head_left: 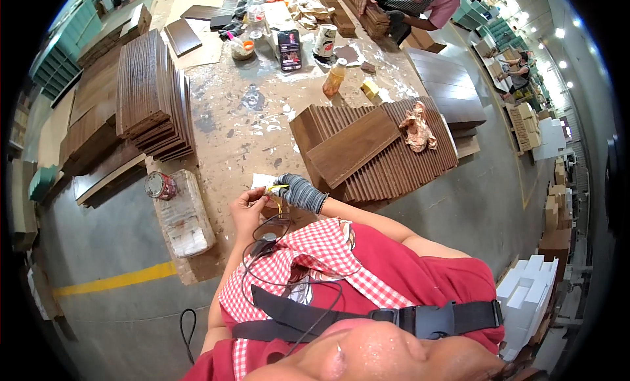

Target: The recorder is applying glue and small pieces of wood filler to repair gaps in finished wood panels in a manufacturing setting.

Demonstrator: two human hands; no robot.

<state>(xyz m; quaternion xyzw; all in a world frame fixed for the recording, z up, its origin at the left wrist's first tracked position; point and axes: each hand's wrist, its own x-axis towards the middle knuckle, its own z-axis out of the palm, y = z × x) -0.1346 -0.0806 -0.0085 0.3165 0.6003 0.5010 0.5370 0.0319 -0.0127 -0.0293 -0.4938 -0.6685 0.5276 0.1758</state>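
Both hands meet above the table's near edge, in front of my apron. My left hand [247, 208] is bare and its fingertips are pinched together at a small pale item that I cannot make out. My right hand [298, 191] wears a grey striped glove. Its fingers are closed on a thin yellow strip-like thing [279, 186], partly hidden by the glove. A white piece [262, 180], perhaps paper, shows just behind the fingertips. Right of the hands lies a row of brown wooden boards [374, 174], with one wider board [357, 145] flat on top and a crumpled stained rag [418, 128] beside it.
A tall stack of brown boards [141, 86] rises on the left. Nearer stand a tin can [161, 185] and a pale worn block [187, 220]. Farther back are a bottle [334, 78], a yellow sponge-like block [370, 89], a phone [289, 50] and a drink can [325, 41]. Another person [420, 4] works at the far right.
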